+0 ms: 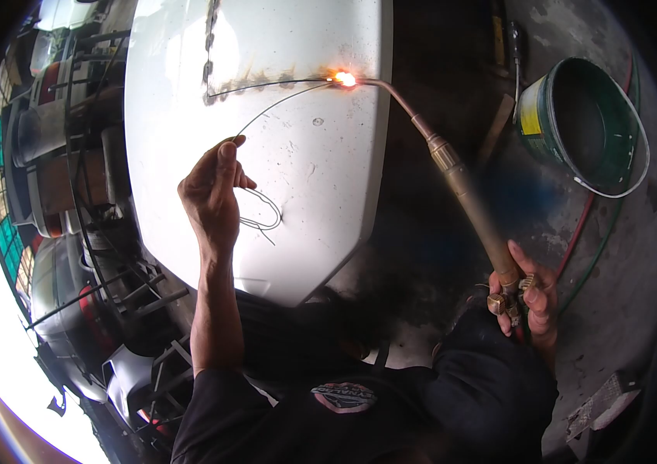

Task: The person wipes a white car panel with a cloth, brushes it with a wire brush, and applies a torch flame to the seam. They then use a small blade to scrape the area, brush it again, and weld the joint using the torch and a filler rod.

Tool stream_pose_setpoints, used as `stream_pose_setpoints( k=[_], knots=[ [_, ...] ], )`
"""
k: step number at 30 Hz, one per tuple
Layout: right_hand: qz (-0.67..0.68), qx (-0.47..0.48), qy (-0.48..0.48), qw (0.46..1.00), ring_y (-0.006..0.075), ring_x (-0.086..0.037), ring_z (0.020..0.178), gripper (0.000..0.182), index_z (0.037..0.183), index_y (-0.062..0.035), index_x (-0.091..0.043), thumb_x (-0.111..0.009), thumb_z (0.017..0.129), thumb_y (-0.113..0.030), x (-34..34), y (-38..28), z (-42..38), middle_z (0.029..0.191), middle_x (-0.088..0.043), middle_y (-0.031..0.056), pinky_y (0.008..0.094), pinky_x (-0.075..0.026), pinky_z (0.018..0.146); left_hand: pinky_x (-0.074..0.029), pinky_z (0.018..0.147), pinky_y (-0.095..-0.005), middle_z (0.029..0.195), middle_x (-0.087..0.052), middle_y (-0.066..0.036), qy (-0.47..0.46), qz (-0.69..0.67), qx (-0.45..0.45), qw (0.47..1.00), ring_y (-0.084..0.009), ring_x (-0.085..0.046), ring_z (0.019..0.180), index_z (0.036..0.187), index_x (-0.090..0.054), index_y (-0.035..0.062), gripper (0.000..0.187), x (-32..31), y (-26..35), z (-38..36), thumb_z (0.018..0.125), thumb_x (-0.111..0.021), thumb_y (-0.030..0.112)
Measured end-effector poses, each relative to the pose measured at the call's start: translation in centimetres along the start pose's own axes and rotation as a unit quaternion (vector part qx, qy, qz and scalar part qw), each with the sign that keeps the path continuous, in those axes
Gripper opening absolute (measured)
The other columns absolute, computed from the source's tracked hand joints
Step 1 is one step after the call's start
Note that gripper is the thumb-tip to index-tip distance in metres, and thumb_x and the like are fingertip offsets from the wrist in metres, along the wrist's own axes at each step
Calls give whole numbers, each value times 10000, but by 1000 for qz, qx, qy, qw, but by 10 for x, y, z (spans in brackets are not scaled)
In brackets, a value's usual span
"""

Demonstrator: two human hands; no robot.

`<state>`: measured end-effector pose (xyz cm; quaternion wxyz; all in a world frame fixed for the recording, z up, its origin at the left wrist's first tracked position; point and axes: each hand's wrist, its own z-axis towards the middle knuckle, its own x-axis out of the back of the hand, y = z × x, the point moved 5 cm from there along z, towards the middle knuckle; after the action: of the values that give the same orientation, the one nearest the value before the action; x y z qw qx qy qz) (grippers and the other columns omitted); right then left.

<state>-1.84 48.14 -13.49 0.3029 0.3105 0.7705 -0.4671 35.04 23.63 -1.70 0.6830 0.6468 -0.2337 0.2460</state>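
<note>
My left hand [216, 185] pinches a thin filler wire [274, 103], whose loose coil hangs below the fingers. The wire's far end reaches a glowing orange-white spot [344, 79] near the edge of a white metal panel [297, 162]. My right hand [533, 298] is wrapped round the valve end of a brass welding torch [464, 189]. The torch's bent copper tip points left at the glowing spot. From that spot a dark, scorched seam [266, 83] runs left across the panel, meeting another seam [210, 46] at a corner.
To the right a green bucket [530, 139] with a wire handle lies tilted on the concrete floor. Red hose [576, 232] and green hose [603, 243] run past it. A hammer-like tool [499, 39] lies at the top. Vehicle parts on a rack [73, 170] fill the left side.
</note>
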Motion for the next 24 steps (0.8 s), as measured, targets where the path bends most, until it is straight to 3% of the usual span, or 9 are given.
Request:
stream_pose_setpoints(
  k=[14, 16, 19, 21, 22, 23, 24],
  knots=[
    [4, -4, -10, 1000, 199, -666, 580, 671, 1561, -70, -462, -675, 952, -255, 2, 1, 0, 957, -672, 214, 261, -545, 433, -526, 579, -301, 596, -469, 9, -2, -8, 0, 1000, -87, -493, 572, 1183, -722, -95, 422, 0, 0, 1, 1057, -651, 301],
    [2, 1, -4, 1000, 217, -677, 610, 673, 1565, -73, -457, -676, 959, -265, 0, 0, 0, 971, -668, 220, 261, -545, 434, -564, 560, -301, 596, -569, -32, -9, 2, -14, 1000, -98, -572, 549, 1170, -738, -69, 419, 1, 0, 2, 1059, -642, 323],
    [7, 5, -14, 1000, 242, -685, 639, 689, 1570, -76, -449, -692, 962, -292, 1, -1, -2, 983, -660, 235, 265, -549, 434, -558, 555, -302, 604, -576, -44, 13, -8, -25, 1000, -113, -582, 547, 1147, -744, -69, 452, 8, 8, 1, 1057, -637, 360],
    [43, 59, -16, 997, 262, -691, 663, 734, 1584, -79, -424, -724, 961, -325, -2, -4, -5, 980, -652, 253, 272, -553, 427, -533, 566, -288, 629, -587, -53, 16, -38, -30, 999, -121, -604, 570, 1139, -727, -80, 476, 13, 20, -7, 1087, -570, 366],
    [69, 114, -35, 991, 276, -698, 684, 773, 1602, -84, -385, -742, 963, -333, 1, -6, -5, 979, -638, 275, 286, -568, 429, -512, 594, -276, 675, -603, -62, 2, -88, 11, 996, -125, -606, 604, 1181, -688, -90, 468, 6, 34, -16, 1103, -535, 345],
    [77, 156, -38, 984, 286, -701, 690, 840, 1638, -93, -291, -742, 967, -323, 9, -13, -9, 1002, -617, 285, 296, -582, 426, -530, 615, -307, 747, -616, -92, -11, -146, 33, 989, -150, -597, 628, 1187, -607, -112, 372, -7, 44, -29, 1114, -495, 235],
    [73, 197, -21, 977, 286, -701, 690, 873, 1649, -98, -241, -739, 967, -315, 13, -26, -11, 1025, -602, 291, 303, -594, 428, -525, 707, -320, 771, -623, -102, -28, -129, 61, 989, -179, -614, 699, 1182, -584, -82, 371, -26, 54, -46, 1116, -488, 269]
  ],
)
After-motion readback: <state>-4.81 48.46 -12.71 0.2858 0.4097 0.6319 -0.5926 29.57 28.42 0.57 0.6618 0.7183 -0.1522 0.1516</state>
